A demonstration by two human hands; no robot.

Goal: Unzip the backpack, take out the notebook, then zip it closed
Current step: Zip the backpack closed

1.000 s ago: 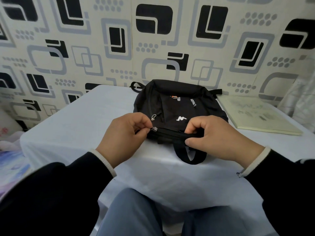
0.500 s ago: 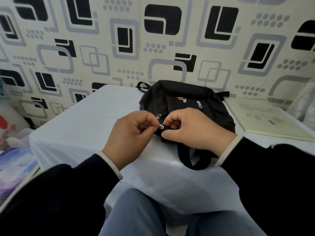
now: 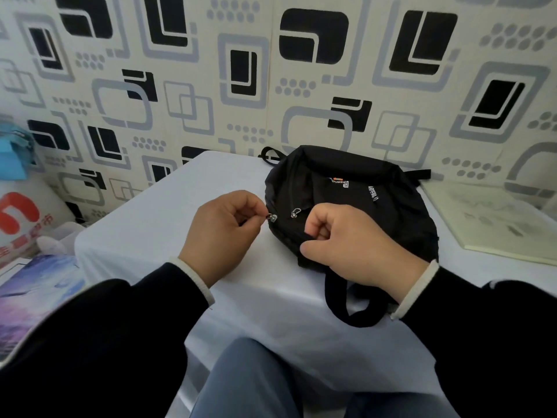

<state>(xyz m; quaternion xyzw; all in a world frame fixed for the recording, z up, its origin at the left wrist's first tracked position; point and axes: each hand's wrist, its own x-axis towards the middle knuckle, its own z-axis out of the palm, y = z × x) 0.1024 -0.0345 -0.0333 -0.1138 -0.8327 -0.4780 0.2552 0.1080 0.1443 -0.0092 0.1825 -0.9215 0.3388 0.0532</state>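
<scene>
A black backpack (image 3: 361,203) lies flat on the white-covered table (image 3: 168,236), its carry loop hanging over the near edge. My left hand (image 3: 223,233) pinches the metal zipper pull (image 3: 272,218) at the bag's left side. My right hand (image 3: 355,245) grips the bag's near fabric edge and holds it down. A second zipper pull (image 3: 295,212) lies loose between the hands. A pale yellow notebook (image 3: 494,221) lies on the table to the right of the bag.
Patterned wall panels stand right behind the table. At the left, below table height, are a white bag with red print (image 3: 21,224), a blue item (image 3: 13,155) and a colourful printed sheet (image 3: 36,294). My knees are under the near table edge.
My left hand has drawn the zipper pull leftward around the bag's near left corner. My right hand shifted left along the bag's near edge. The view has panned left.
</scene>
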